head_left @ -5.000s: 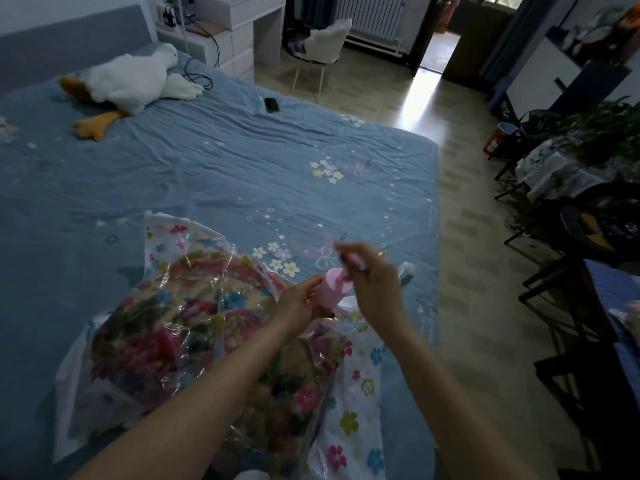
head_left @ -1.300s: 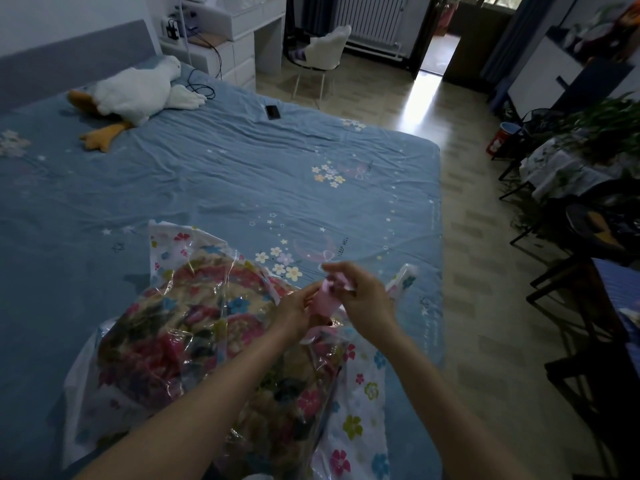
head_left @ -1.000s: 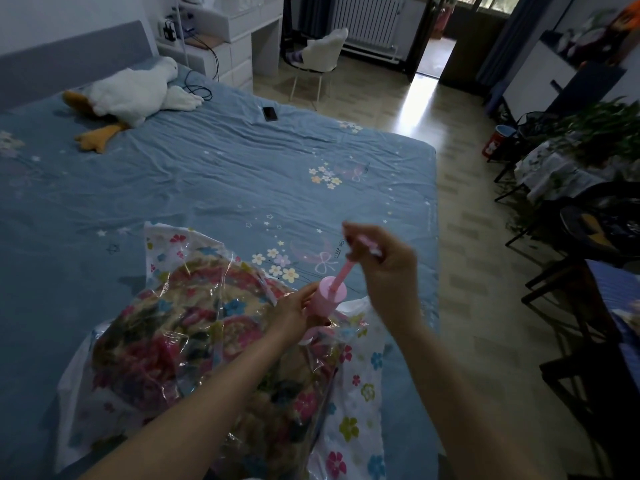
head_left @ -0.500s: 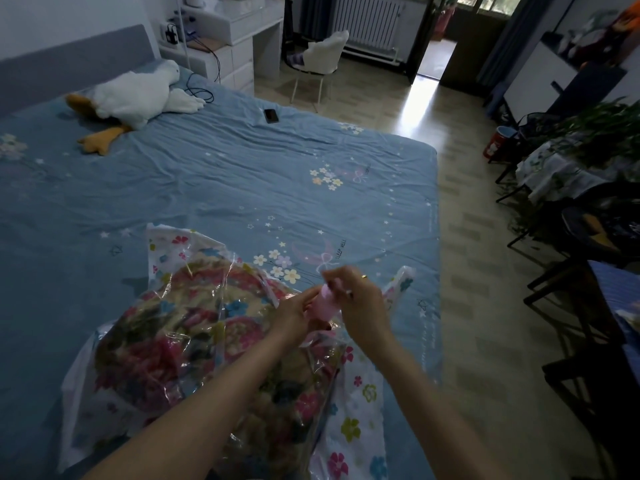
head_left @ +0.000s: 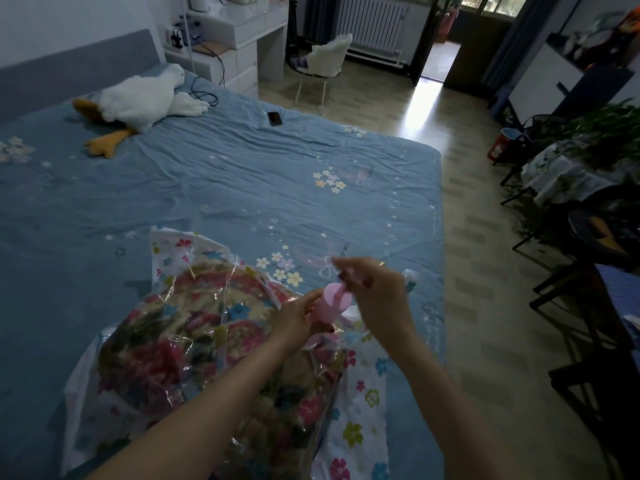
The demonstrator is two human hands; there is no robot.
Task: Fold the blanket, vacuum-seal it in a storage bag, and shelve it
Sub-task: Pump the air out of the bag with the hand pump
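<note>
A folded floral blanket [head_left: 194,344] lies inside a clear storage bag [head_left: 360,403] printed with flowers, on the near part of the bed. A pink hand pump [head_left: 332,304] stands upright on the bag's top. My left hand [head_left: 298,317] grips the pump's body. My right hand [head_left: 374,289] holds the pump's handle, raised a little above the body so that a short piece of the pink rod shows.
The blue bed sheet [head_left: 242,174] spreads beyond the bag. A white goose plush [head_left: 138,98] and a black phone [head_left: 274,118] lie at its far end. A white chair [head_left: 322,60] and a desk [head_left: 235,46] stand beyond. Dark chairs and plants [head_left: 588,140] crowd the right.
My right hand has lifted the pump handle a little from its pressed-down position half a second ago. A second ago the handle was pulled out much higher. My left hand has stayed on the pump.
</note>
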